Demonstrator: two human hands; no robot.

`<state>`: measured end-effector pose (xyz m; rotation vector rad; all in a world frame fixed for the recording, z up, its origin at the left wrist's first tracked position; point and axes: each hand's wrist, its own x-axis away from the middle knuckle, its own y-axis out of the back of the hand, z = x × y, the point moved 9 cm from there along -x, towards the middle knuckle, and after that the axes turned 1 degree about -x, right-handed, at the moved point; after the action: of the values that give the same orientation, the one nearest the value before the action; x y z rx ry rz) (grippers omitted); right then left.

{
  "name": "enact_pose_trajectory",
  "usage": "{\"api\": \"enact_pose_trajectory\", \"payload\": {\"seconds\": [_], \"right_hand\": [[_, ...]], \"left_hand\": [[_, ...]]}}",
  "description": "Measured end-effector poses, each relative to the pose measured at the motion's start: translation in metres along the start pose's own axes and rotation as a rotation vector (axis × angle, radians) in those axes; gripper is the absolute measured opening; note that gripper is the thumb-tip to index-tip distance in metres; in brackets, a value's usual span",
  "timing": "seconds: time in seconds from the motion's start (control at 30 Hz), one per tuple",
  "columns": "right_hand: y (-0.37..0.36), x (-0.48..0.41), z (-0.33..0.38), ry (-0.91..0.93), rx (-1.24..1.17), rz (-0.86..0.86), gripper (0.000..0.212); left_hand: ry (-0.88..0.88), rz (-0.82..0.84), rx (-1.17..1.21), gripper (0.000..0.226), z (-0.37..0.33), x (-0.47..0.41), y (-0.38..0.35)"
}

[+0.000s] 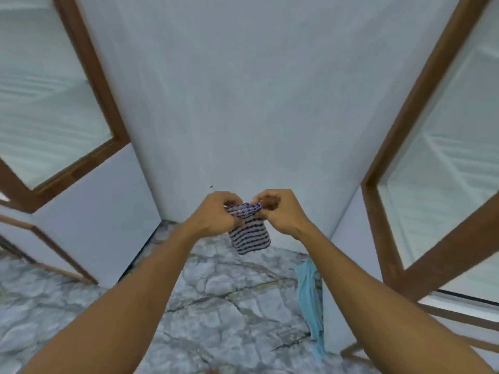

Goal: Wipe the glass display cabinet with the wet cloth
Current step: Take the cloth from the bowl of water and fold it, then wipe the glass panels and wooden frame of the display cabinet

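Note:
A small striped cloth point(249, 233), dark blue and white, hangs in front of me at the centre of the head view. My left hand point(216, 214) and my right hand point(278, 211) both pinch its top edge, close together, and the rest of it dangles below them. Glass panes in brown wooden frames stand on both sides: one at the left point(46, 103), one at the right point(442, 168). A plain pale wall panel point(243, 90) fills the middle, behind the cloth.
A grey marbled floor point(229, 298) spreads below my arms. A light blue piece of fabric point(310, 300) hangs along the lower edge of the wall at the right. Another brown frame edge point(54, 252) runs low at the left.

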<state>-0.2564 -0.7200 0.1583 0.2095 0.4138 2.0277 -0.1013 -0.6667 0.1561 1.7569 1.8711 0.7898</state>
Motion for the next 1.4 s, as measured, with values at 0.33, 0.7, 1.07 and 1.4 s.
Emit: {"api": "enact_pose_trajectory", "payload": {"seconds": [0.33, 0.7, 1.07, 1.4], "right_hand": [[0.222, -0.081, 0.023, -0.006, -0.003, -0.595, 0.032], [0.426, -0.099, 0.076, 0.240, 0.574, -1.185, 0.022], [0.508, -0.152, 0.148, 0.291, 1.451, -1.530, 0.019], [0.535, -0.180, 0.166, 0.067, 1.956, -1.827, 0.014]], "left_hand": [[-0.421, 0.186, 0.308, 0.026, -0.171, -0.226, -0.019], [-0.728, 0.104, 0.701, 0.023, -0.376, -0.372, -0.073], [-1.098, -0.092, 0.794, 0.024, -0.534, -0.453, -0.071], [-1.459, -0.521, 0.822, 0.027, -0.571, -0.475, -0.108]]}}
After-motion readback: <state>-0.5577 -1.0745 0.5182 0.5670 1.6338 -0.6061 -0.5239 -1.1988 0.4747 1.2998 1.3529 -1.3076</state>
